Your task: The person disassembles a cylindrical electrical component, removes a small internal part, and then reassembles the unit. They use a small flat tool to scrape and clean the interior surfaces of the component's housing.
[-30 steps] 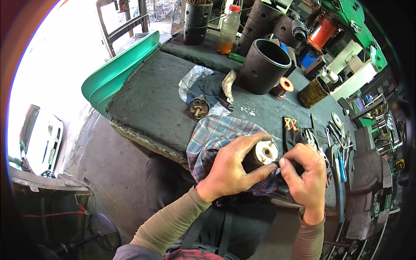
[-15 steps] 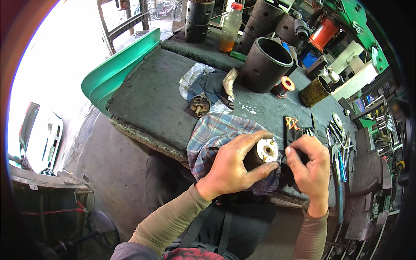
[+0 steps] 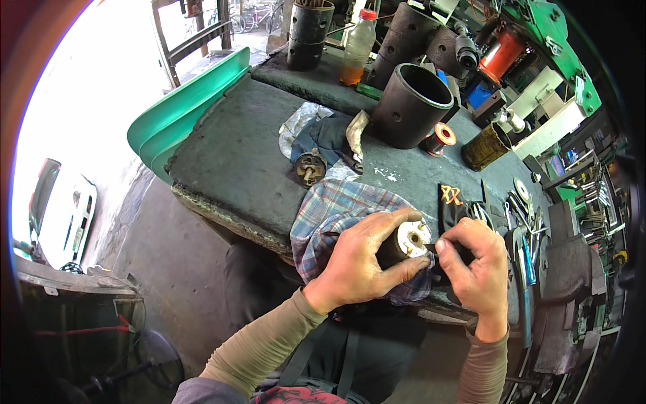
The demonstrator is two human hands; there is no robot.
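White on its end face and dark along its side, a cylindrical part (image 3: pixel 407 238) sat in the grip of the left hand (image 3: pixel 355 262), whose fingers curved over its upper side while the thumb lay along its lower edge, spread only as far as its thickness. That face, with a hole in its middle and small yellowish posts near its rim, was turned upward beside the right hand (image 3: pixel 479 273). There, thumb and forefinger were drawn nearly together, just clear of the face; something thin and dark showed at their tips, too small to tell whether they had hold of it.

Plaid cloth (image 3: pixel 346 202) spread behind and below the left fingers, over the near edge of the dark counter (image 3: pixel 232 158). Farther out and left of those fingers, a round metal end piece (image 3: pixel 311 167) with a stubby shaft lay just beside a crumpled blue rag (image 3: pixel 328 138). Well beyond the fingers stood a wide black tube (image 3: pixel 404 114), a wire spool (image 3: pixel 441 137) near its base and a stained can (image 3: pixel 484 147) to the spool's right. Just beyond the right fingers lay a black pouch (image 3: pixel 453 205) with orange marks; to their right, a blue-handled tool (image 3: pixel 529 266) lay among other hand tools.
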